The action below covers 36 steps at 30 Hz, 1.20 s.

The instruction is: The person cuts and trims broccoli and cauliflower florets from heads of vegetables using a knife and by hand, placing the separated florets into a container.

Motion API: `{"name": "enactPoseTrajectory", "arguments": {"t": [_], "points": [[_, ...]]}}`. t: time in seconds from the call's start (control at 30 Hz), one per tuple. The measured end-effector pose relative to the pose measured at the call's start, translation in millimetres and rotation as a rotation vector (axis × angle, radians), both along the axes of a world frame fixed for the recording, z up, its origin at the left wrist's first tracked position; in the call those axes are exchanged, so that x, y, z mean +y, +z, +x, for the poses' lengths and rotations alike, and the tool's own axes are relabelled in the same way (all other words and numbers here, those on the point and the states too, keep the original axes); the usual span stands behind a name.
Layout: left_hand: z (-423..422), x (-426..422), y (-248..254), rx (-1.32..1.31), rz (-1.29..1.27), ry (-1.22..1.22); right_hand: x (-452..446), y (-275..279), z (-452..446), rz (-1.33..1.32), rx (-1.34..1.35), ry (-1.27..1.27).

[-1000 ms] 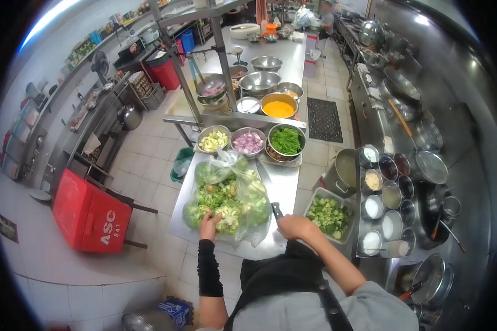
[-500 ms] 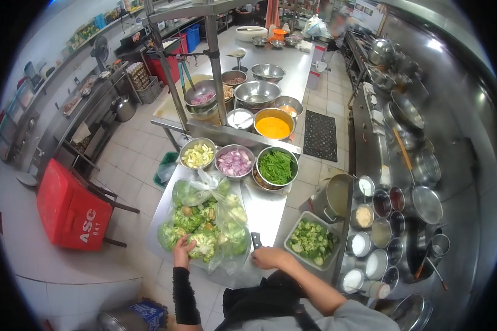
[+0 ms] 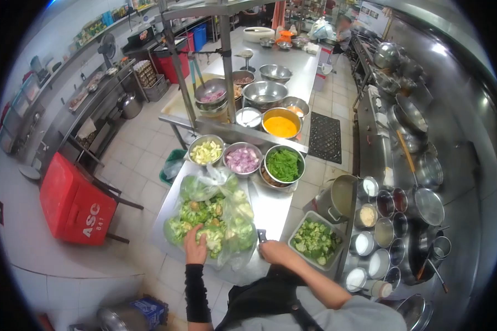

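My left hand rests on a pale cauliflower head, its fingers around the near left side. Several more green and pale heads lie beside it in an open clear plastic bag on the steel table. To the right of the bag, my right hand is closed at the lower end of the black handle of a knife. The blade is hard to make out against the shiny table.
Bowls of cut yellow-green pieces, purple onion and green leaves line the table's far edge. A tub of cut florets stands at right, by the counter with several pots. A red box is at left.
My left hand has moved slightly up and further onto the cauliflower head. My right hand stays at the knife handle. The whole view has shifted a little.
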<state>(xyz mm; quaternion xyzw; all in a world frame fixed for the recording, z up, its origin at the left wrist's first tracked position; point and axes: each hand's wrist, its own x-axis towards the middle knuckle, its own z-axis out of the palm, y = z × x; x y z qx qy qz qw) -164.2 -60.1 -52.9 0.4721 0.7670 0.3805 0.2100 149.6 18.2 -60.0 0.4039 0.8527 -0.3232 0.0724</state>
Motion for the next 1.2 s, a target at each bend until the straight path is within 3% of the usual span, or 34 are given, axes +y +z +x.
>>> {"name": "enactPoseTrajectory", "arguments": {"t": [0.1,0.27,0.3,0.37,0.47,0.57,0.7,0.8,0.9,0.93,1.03,1.13,1.2], "points": [[-3.7,1.7,0.4,-0.134,0.015,-0.014,-2.4,12.3,1.0,-0.079,0.047,0.018],[-34.2,-2.5,-50.4,-0.148,-0.081,-0.01,-6.9,18.5,3.5,-0.121,0.139,0.05],[-33.4,0.5,-28.7,-0.118,-0.191,-0.052,-0.6,40.9,0.7,-0.093,0.171,0.047],[-25.4,-0.4,-23.5,-0.143,-0.074,-0.051,3.4,51.6,1.7,-0.146,0.321,0.041],[-23.0,3.7,7.2,-0.241,-0.082,-0.161,1.1,64.8,6.1,-0.197,0.34,-0.05],[-29.3,7.5,1.7,-0.248,-0.147,-0.161,-2.9,68.6,13.3,-0.184,0.305,-0.112],[-22.3,3.8,-10.3,-0.486,-0.152,0.001,-6.8,44.4,23.2,-0.216,0.374,-0.261],[-9.1,-3.0,12.1,-0.324,-0.024,-0.151,-1.7,18.8,24.0,-0.193,0.394,-0.319],[-2.3,-0.9,36.7,-0.183,-0.134,-0.33,-2.4,-9.1,9.2,-0.016,0.416,-0.333],[0.8,-2.1,40.9,-0.174,-0.127,-0.297,-1.0,-18.0,0.3,0.098,0.267,-0.273],[9.4,-4.9,49.5,-0.131,-0.036,-0.157,-4.4,-33.0,-17.4,0.189,0.168,-0.323],[20.2,-8.2,65.2,-0.071,0.175,0.082,-1.1,-51.3,-19.8,0.189,0.247,-0.372],[26.0,-5.4,79.8,-0.036,0.144,0.16,3.5,-52.2,-17.5,0.146,0.266,-0.451]]}}
